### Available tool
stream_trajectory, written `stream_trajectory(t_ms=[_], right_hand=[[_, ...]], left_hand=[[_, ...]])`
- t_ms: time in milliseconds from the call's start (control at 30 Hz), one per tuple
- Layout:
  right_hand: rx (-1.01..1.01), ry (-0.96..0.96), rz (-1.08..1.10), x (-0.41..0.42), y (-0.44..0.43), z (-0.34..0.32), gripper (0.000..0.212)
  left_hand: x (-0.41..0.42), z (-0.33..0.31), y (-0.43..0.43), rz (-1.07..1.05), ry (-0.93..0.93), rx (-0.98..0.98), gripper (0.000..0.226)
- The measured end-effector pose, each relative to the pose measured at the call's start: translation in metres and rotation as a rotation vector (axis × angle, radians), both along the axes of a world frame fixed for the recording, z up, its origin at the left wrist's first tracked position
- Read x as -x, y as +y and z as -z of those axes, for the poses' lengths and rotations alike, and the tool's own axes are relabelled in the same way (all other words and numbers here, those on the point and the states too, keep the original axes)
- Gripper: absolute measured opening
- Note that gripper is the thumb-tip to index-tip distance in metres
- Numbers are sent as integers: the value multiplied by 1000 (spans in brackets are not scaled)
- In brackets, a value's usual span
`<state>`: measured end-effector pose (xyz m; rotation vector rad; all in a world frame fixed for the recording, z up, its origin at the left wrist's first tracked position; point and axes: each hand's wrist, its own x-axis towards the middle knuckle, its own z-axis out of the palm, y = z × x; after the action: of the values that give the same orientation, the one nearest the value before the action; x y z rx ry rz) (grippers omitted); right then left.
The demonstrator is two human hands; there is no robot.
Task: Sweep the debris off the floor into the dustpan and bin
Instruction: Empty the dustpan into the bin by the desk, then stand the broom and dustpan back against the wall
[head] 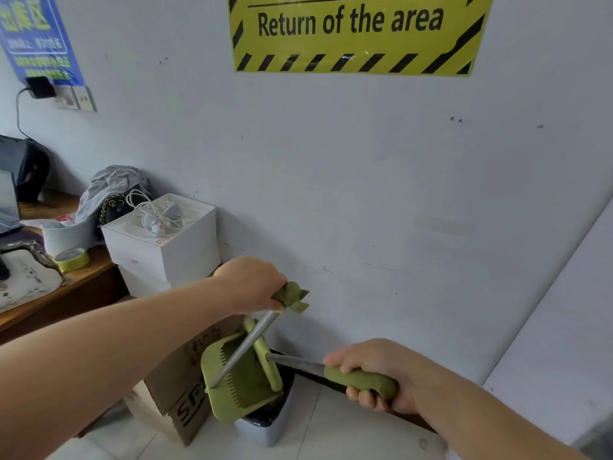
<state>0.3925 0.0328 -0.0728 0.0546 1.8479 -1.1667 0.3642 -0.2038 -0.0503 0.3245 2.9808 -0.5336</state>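
My left hand point(249, 284) grips the green top of a metal pole whose lower end joins a green dustpan point(236, 386). The dustpan is tilted over the mouth of a small grey bin point(265, 433) lined with a black bag, standing on the floor by the wall. My right hand point(371, 371) is closed around the green grip of the broom handle point(360, 380). The broom's green head point(263, 355) sits against the dustpan, above the bin. No debris is visible on the floor here.
Cardboard boxes point(179, 386) lean beside the bin on its left. White boxes point(162, 240) with earphones on top are stacked above them, next to a wooden desk point(89, 277) with a tape roll and a cup. A grey wall lies straight ahead; white floor tiles point(348, 426) spread on the right.
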Motion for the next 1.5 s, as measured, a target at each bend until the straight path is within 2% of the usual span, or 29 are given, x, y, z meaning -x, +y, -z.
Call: stream_trajectory(t_ms=[233,433,633,767,900,1000,1067,1167,1200,1267,1333,1433,1500], right_hand=[[-38,37,-124,19,-4,-69,27],[38,180,-132,30,-18,-132,25],[123,292,-141,32,-43,-160,28],[140,334,-134,34,-56,-165,46],[191,367,-180,33,-62,-166,92],[251,384,-235,30,-63,-164,108],[239,475,-263,29,-63,-158,100],[89,745,-200,22,-69,-148,43],[35,844,-162,22,-71,-144,30],[-56,998,-102,25,-72,-138,26],[-78,1017,-47,26,-70,-132,25],[179,927,89,24,-70,-123,19],[391,917,227,23,-73,-120,27]], left_hand=[[-10,-23,-4,28,19,-19,42],[-18,-45,-14,65,67,-71,44],[-18,-50,-21,91,91,-132,47],[-14,-49,-31,94,95,-207,43],[-9,-46,-39,89,80,-269,43],[-4,-42,-42,104,63,-299,43],[0,-38,-42,117,45,-312,42],[6,-34,-42,137,13,-329,41],[8,-33,-41,146,2,-333,40],[12,-31,-39,177,-16,-333,40],[14,-29,-36,216,-28,-324,42],[17,-25,-31,267,-43,-326,44],[19,-22,-24,305,-45,-321,44]])
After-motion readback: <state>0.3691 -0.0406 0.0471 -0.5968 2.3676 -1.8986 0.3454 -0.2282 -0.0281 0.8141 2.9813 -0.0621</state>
